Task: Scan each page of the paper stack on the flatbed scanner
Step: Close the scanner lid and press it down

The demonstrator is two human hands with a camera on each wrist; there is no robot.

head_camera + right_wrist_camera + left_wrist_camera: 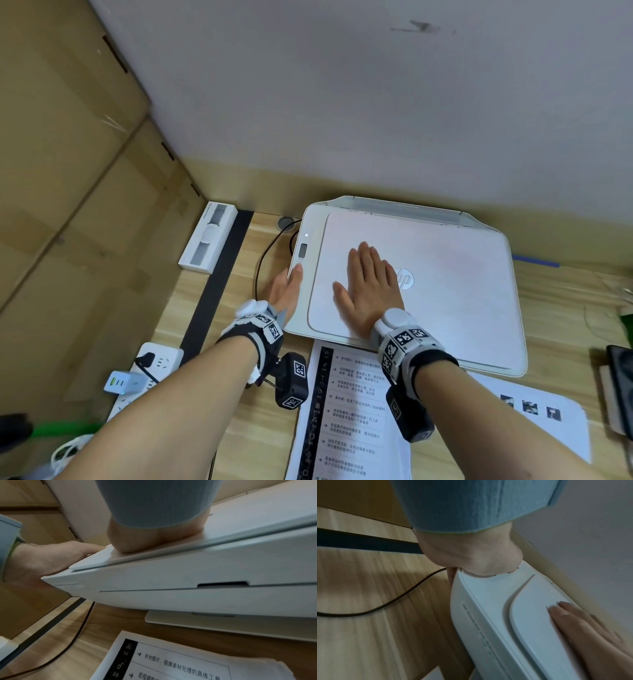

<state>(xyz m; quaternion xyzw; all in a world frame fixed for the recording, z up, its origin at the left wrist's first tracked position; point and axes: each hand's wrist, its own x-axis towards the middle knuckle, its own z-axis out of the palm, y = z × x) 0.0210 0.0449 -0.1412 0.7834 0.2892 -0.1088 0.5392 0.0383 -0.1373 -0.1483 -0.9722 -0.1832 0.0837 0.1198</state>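
The white flatbed scanner (462, 291) stands on the wooden desk with its lid down. My right hand (368, 284) lies flat on the lid, fingers straight, left of the logo; the left wrist view shows those fingers (582, 628) pressed on the lid. My left hand (287, 287) is at the scanner's left edge, its thumb straight on the control strip just below the small display. Its other fingers go down the side and are mostly hidden. The paper stack (352, 411) lies in front of the scanner, printed side up, with another printed sheet (534, 407) to its right.
A black cable (260, 267) loops on the desk left of the scanner. A power strip (150, 370) and a long white box (209, 236) lie further left, with cardboard boxes (68, 171) behind. The wall is just behind the scanner. A dark object (621, 383) is at the right edge.
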